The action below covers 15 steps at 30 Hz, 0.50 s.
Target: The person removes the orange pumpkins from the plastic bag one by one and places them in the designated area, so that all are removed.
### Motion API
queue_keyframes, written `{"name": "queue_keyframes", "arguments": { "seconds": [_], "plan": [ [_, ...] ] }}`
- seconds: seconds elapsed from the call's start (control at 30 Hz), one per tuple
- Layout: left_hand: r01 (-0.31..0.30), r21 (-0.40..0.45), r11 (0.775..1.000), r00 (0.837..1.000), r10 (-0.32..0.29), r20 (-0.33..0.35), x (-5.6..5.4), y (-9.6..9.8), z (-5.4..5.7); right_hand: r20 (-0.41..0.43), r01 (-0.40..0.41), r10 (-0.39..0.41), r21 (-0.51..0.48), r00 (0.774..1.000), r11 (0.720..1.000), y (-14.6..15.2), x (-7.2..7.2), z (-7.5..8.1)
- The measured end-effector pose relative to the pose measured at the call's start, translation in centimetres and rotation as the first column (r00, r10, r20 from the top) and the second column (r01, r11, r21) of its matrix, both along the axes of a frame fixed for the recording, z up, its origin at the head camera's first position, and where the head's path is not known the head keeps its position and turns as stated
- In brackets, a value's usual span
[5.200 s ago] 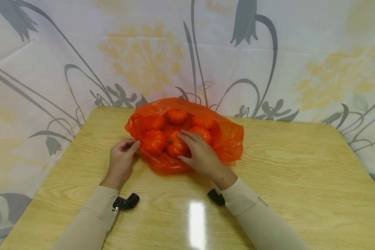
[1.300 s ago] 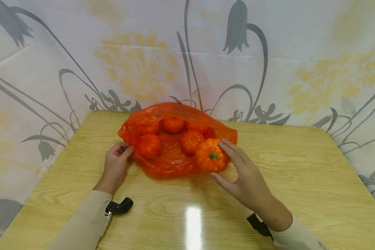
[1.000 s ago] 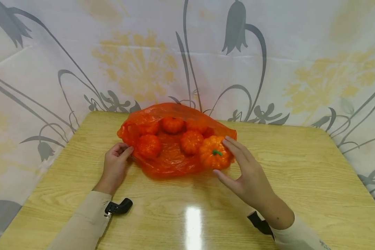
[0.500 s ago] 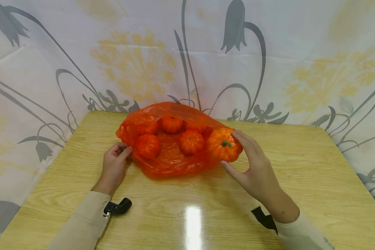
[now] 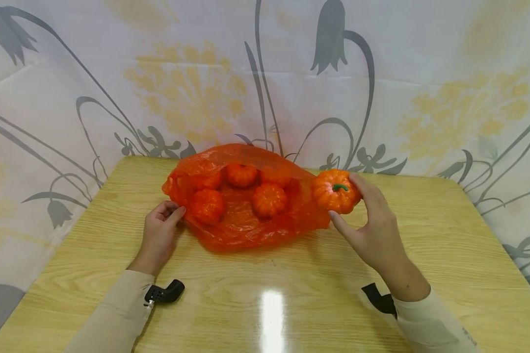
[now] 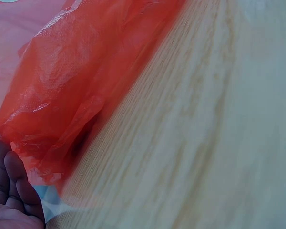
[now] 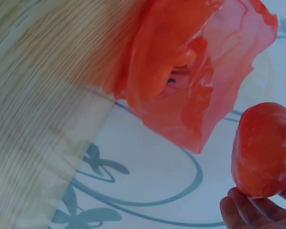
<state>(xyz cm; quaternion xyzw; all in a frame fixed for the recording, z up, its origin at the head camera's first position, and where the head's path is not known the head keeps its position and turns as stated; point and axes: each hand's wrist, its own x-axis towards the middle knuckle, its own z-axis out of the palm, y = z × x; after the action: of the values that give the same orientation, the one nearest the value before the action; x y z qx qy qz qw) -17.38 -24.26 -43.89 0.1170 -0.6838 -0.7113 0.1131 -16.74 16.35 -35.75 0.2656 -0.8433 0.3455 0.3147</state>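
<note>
My right hand (image 5: 377, 228) holds a small orange pumpkin (image 5: 329, 196) with a green stem between thumb and fingers, at the right end of an orange plastic bag (image 5: 238, 238). In the right wrist view the pumpkin (image 7: 264, 148) is raised beside the bag's loose end (image 7: 181, 112). Several more pumpkins lie inside the bag, among them one at its front left (image 5: 208, 206) and one near its middle (image 5: 269, 200); those at the back are partly veiled by the film. At the bag's left edge, my left hand (image 5: 159, 233) pinches the film with curled fingers.
Everything lies on a light wood-grain table (image 5: 229, 299). A cloth with grey and yellow flowers (image 5: 300, 98) hangs close behind its back edge. A black wrist device (image 5: 165, 291) sits at the left cuff, another (image 5: 380, 299) at the right.
My right hand has gripped the front middle pumpkin, lifted it out of its spot among the others and carried it rightward and away from me. My left hand stays at the bag's left edge.
</note>
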Motion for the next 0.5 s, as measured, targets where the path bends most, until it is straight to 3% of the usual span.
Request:
{"name": "queue_keyframes", "arguments": {
  "seconds": [0.5],
  "plan": [
    [-0.002, 0.036, 0.999, 1.0, 0.002, -0.009, -0.2, -0.1, -0.1, 0.044, 0.094, -0.092, -0.053, 0.995, 0.994, 2.1, -1.7, -0.4]
  ]
}}
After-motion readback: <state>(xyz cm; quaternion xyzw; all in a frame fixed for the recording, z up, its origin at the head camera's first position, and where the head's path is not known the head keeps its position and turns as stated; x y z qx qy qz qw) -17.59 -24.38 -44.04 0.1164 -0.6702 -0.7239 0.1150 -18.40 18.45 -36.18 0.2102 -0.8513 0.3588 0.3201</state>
